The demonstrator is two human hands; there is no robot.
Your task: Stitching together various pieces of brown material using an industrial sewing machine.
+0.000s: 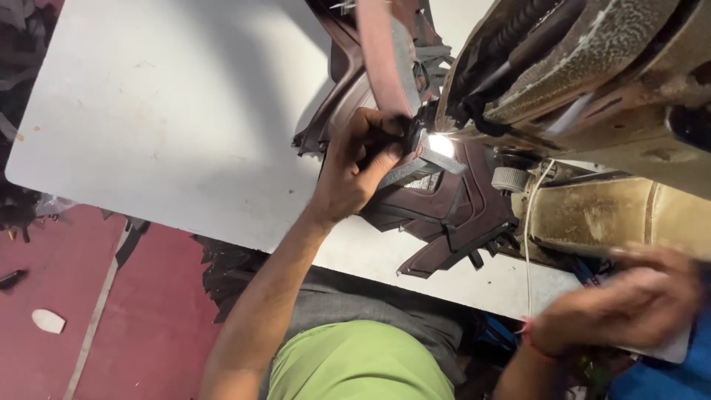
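My left hand (359, 163) pinches a grey strap (422, 164) and dark maroon leather pieces (444, 207) under the lit needle area of a worn sewing machine (592, 67). A long maroon band (381, 55) runs up from the hand toward the top edge. My right hand (629, 307) is blurred at the lower right, near the table's front edge below the machine's base; what it holds, if anything, I cannot make out. A red thread circles its wrist.
The white table (163, 111) spreads out to the left. Stacked maroon cut pieces (337, 96) lie behind the hand. Dark scraps (222, 267) litter the red floor (67, 296) under the table edge. A white cord (529, 244) hangs by the machine.
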